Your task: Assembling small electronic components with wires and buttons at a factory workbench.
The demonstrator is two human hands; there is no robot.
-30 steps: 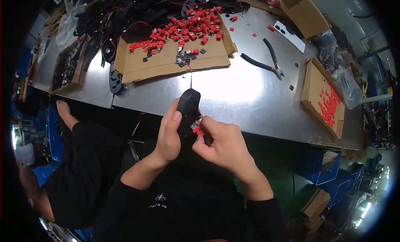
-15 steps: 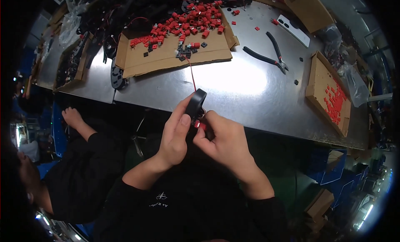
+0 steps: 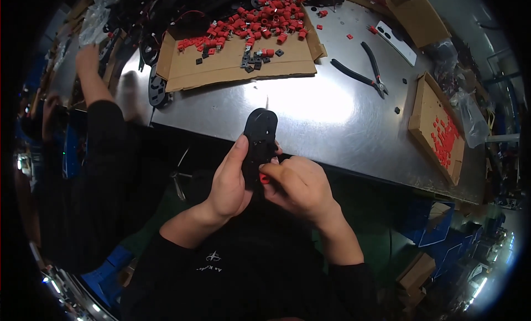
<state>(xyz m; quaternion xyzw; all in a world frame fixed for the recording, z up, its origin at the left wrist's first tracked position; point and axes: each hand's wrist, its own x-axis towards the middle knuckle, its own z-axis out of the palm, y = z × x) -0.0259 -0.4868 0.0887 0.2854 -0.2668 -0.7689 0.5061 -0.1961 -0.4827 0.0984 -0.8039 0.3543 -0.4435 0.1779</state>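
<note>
My left hand is closed around the edge of a black plastic housing, long with a rounded far end. Its broad face is turned up, above my lap just off the table's front edge. My right hand pinches a small red plastic part against the housing's right side. The fingers hide most of that part, and I cannot tell whether it sits inside the housing or beside it.
A shallow cardboard tray holds several red connectors and black square pieces. Black-handled cutting pliers lie open to its right. Another box contains small red pieces. A co-worker's arm reaches over the table at left. A black housing lies beside the tray.
The housing has turned from edge-on to show its broad face. The red wire beyond it has dropped from sight. The co-worker's arm has moved forward onto the table.
</note>
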